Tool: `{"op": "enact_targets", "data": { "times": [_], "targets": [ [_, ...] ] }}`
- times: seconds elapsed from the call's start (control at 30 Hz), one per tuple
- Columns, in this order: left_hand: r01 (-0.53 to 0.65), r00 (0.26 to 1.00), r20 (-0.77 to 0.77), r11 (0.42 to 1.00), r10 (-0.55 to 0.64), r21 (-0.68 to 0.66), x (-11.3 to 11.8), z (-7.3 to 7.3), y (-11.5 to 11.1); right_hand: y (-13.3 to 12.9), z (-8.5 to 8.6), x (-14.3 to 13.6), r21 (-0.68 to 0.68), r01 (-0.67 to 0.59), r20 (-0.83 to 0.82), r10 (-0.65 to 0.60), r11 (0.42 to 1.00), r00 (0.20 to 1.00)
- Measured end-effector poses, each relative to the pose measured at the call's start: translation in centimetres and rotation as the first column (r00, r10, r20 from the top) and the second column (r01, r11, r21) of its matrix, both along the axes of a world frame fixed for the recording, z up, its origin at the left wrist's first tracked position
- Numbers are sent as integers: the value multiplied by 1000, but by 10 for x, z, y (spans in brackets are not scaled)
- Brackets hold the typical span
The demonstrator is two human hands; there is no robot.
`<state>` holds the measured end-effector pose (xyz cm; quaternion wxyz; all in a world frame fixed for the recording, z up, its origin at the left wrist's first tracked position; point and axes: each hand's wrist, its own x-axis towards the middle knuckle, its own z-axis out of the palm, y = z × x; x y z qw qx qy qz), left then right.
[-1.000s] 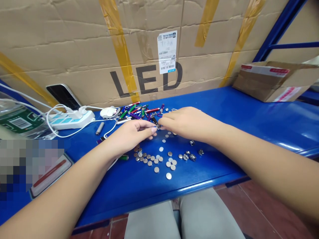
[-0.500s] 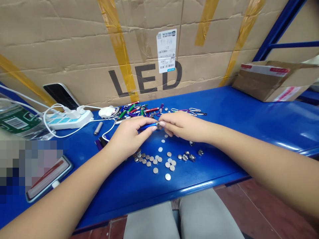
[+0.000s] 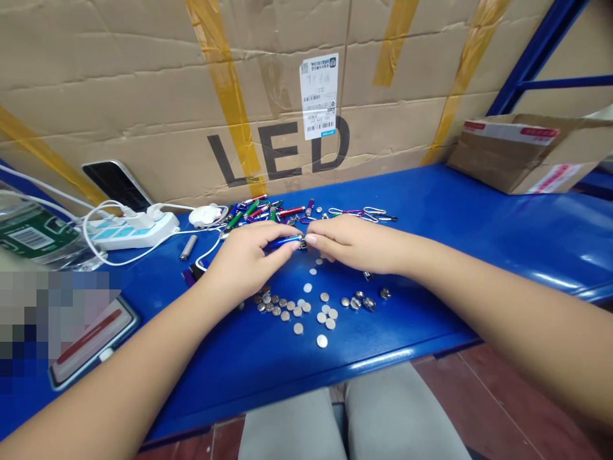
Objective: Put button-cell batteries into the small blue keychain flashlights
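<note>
Between the thumb and fingers of my left hand [image 3: 249, 255] lies a blue mini flashlight [image 3: 283, 242], a slim metal tube with its silver end pointing right. My right hand [image 3: 352, 243] is closed at that silver end, its thumb and fingertips pressed together there; anything small inside the pinch is hidden. Several silver button cells [image 3: 322, 341] are scattered on the blue table below the hands. A few shiny metal caps [image 3: 368, 303] sit to their right. Behind my hands is a pile of coloured mini flashlights [image 3: 249, 211], red, green, blue and purple, with carabiner clips [image 3: 357, 213] beside it.
On the left are a white power strip [image 3: 136, 230] with cables, a silver cylinder [image 3: 188, 247], a green-labelled plastic-wrapped pack [image 3: 36, 233] and a phone [image 3: 93, 345]. An open cardboard box [image 3: 507, 160] stands at the right back. A large carton [image 3: 163, 96] walls off the rear.
Both hands stay nearly in place at the blue mini flashlight, with only tiny shifts of the fingers. The objects on the table look unmoved.
</note>
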<state>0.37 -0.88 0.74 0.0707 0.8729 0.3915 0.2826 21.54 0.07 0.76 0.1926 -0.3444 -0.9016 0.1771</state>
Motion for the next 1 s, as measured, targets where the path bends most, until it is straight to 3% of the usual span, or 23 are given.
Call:
{"op": "enact_targets", "data": {
  "times": [0.07,0.13,0.3,0.5,0.6,0.73,0.8,0.87,0.93,1.0],
  "targets": [
    [-39,998,42,994,43,-98,0,2,0,-1,3,2,156,19,63,-29,988,998],
    [-55,996,60,986,65,-159,0,2,-1,-1,5,2,224,27,110,-53,974,993],
    [-47,996,68,973,64,-225,3,1,-2,-3,6,0,297,25,237,-99,955,966],
    [-23,990,127,952,64,-304,4,-1,-3,-5,7,-1,383,41,279,-158,923,947],
    [-17,993,107,963,47,-269,4,-2,-4,-5,5,-3,297,33,204,-97,954,974],
    [30,999,29,999,-30,13,4,-2,-5,-2,-3,-7,-51,4,-91,-9,999,996],
    [31,999,-16,987,-29,156,4,0,-7,-2,-5,-9,-270,-27,-250,-43,963,967],
    [5,999,-40,973,5,231,4,3,-8,-3,-6,-11,-389,-50,-336,-91,920,938],
    [-7,999,-39,973,17,231,3,5,-8,-4,-5,-11,-346,-24,-331,-98,938,938],
    [-2,1000,-8,986,3,169,2,5,-6,-3,-4,-10,-133,33,-240,-65,991,969]
  ]
}}
